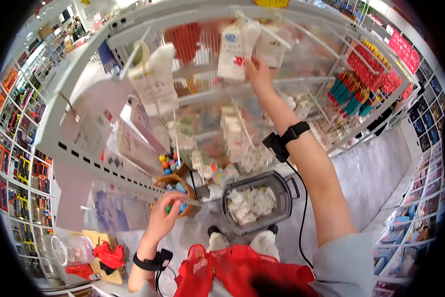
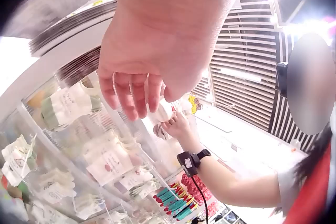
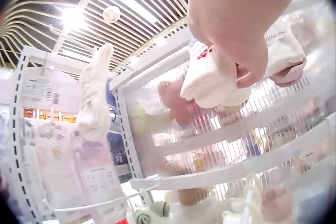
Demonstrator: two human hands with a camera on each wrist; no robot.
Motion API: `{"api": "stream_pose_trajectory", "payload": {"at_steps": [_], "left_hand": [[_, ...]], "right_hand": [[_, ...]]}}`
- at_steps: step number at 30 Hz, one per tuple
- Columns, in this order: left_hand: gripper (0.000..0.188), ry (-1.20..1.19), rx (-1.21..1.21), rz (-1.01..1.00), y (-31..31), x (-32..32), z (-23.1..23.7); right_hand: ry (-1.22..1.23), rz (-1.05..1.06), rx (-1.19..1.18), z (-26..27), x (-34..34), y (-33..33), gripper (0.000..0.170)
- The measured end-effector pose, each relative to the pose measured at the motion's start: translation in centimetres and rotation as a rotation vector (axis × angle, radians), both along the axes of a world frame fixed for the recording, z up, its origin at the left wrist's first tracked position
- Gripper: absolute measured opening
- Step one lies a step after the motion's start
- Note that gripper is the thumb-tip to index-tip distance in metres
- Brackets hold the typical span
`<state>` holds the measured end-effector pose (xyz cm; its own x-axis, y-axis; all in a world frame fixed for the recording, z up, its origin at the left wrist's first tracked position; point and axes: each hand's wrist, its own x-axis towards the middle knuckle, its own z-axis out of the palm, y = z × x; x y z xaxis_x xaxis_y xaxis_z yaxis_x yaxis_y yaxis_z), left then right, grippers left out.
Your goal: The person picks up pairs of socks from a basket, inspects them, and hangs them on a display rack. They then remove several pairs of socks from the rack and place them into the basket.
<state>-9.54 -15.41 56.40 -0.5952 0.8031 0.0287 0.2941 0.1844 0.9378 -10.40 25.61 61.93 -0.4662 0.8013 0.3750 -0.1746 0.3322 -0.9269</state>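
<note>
My right hand [image 1: 259, 74] is raised to the upper rack, where its fingers and thumb pinch the edge of a pair of white socks [image 1: 231, 54] with a red print. The socks [image 3: 207, 79] hang from a hook, and a second white pair [image 1: 271, 49] is just to their right. My left hand [image 1: 164, 217] is low at the left, fingers loosely bent, near a wicker basket [image 1: 187, 210] of colourful balls. From the left wrist, the left hand [image 2: 152, 50] shows nothing between its fingers. Another pair of white socks [image 1: 153, 81] hangs at the rack's left.
On the floor below stands a grey plastic basket [image 1: 285, 190] filled with white packets. Wire hooks stick out from the rack, with red and teal items [image 1: 353, 94] at the right. Packaged goods [image 1: 116, 210] hang on the left side panel. A cable trails from the right wrist.
</note>
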Motion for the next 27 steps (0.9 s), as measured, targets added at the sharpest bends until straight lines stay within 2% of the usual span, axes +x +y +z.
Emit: {"api": "stream_pose_trajectory", "payload": {"at_steps": [1, 3, 7, 11, 13, 14, 17, 22, 27], "left_hand": [[0.013, 0.104, -0.031, -0.01, 0.6, 0.6, 1.6], [0.015, 0.399, -0.045, -0.064, 1.1, 1.0, 1.7], [0.017, 0.536, -0.119, -0.085, 2.0, 2.6, 0.4], [0.014, 0.52, -0.134, -0.016, 4.3, 5.3, -3.3], [0.012, 0.547, -0.138, 0.058, 5.8, 6.6, -7.3], [0.011, 0.564, -0.158, 0.08, 6.6, 7.1, -9.6], [0.009, 0.631, -0.228, 0.117, 8.3, 8.1, -17.5], [0.01, 0.706, -0.245, 0.076, 12.9, 9.2, -28.1], [0.011, 0.822, -0.181, -0.018, 17.4, 9.3, -40.0]], "right_hand": [[0.041, -0.027, 0.031, -0.9, 1.3, -1.0, 0.033], [0.124, -0.08, 0.103, -2.3, 4.2, -2.7, 0.031], [-0.169, 0.136, 0.265, -6.2, 13.7, -6.8, 0.029], [-0.313, 0.236, 0.076, -12.6, 20.8, -6.6, 0.026], [-0.354, 0.249, -0.006, -16.7, 23.6, -5.8, 0.024], [-0.278, 0.244, -0.062, -18.9, 24.8, -5.8, 0.022], [-0.25, 0.22, -0.248, -25.8, 28.6, -5.7, 0.019], [-0.233, 0.143, -0.338, -39.3, 33.5, -5.9, 0.019], [-0.2, 0.15, -0.327, -51.2, 34.3, -5.8, 0.019]]}}
